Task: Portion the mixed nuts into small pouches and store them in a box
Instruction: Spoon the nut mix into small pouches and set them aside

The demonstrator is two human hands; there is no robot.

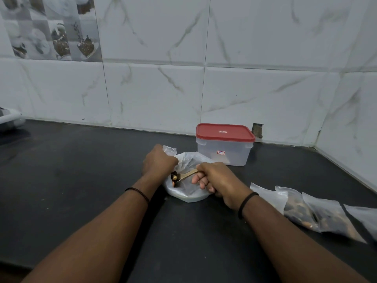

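Here, to the right of my right grip (212, 178), filled pouches (312, 213) lie on the tabletop (81, 180); it clasps a spoon (186, 175) of nuts (174, 177), my left grip (158, 162) pinching the open pouch (189, 160); beyond, the box (224, 145) stays lidded, so storing remains.

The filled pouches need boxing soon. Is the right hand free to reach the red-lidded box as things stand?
Probably not yet: the right hand grips the spoon over the bowl. The path to the box looks open, though its lid is on.

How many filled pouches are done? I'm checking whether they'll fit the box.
3 at least, overlapping in a row on the counter at right: first, second, third, cut off by the frame; more may be hidden.
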